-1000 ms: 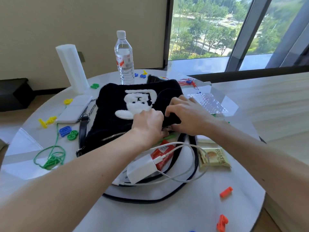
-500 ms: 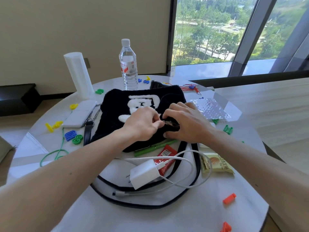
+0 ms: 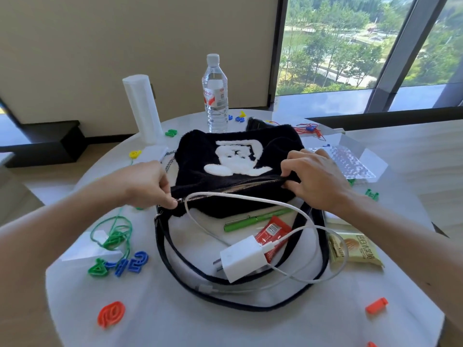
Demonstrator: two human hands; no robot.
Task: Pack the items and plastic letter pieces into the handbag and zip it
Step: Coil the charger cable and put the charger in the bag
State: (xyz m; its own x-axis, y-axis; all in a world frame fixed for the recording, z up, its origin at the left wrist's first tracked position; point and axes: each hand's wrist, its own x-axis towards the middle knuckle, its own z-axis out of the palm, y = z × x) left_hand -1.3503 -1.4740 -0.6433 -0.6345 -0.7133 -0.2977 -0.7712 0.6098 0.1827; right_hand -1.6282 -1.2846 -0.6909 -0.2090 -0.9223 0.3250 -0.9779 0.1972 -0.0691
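A: Lying flat mid-table, black fuzzy handbag [image 3: 225,159], white figure patch on top, zipper [image 3: 233,190] along near edge. Round white table [image 3: 175,316].

B: Hands?

A: Left hand [image 3: 147,184] pinched shut on zip pull at left end of zipper. Right hand [image 3: 315,176] clamped on bag fabric at right end, thumb & fingers closed round edge.

B: Zip state?

A: Teeth visible w/ slight gap along the run; can't tell how far open.

B: Stuff outside the bag?

A: Near side, inside strap [image 3: 250,305] loop: white charger [image 3: 241,259] w/ cable [image 3: 295,214], cable arcing up over zipper's left part. Red sachet [image 3: 273,234] touching charger, partly under it. Green pen [image 3: 255,219] just beyond, far end tucked under bag. Snack packet [image 3: 355,249] right of strap.

B: Letter pcs?

A: Scattered. Green piece [image 3: 99,269] & blue piece [image 3: 131,262] near-left, beside green cord [image 3: 112,231]. Orange piece [image 3: 111,314] nearest-left, another orange piece [image 3: 375,305] near-right. Yellow piece [image 3: 135,154] far-left. Green one [image 3: 372,194] right of right hand.

B: Far side?

A: Water bottle [image 3: 215,96] upright behind bag, white cylinder [image 3: 142,108] left of it, clear bubble sheet [image 3: 350,164] far-right.
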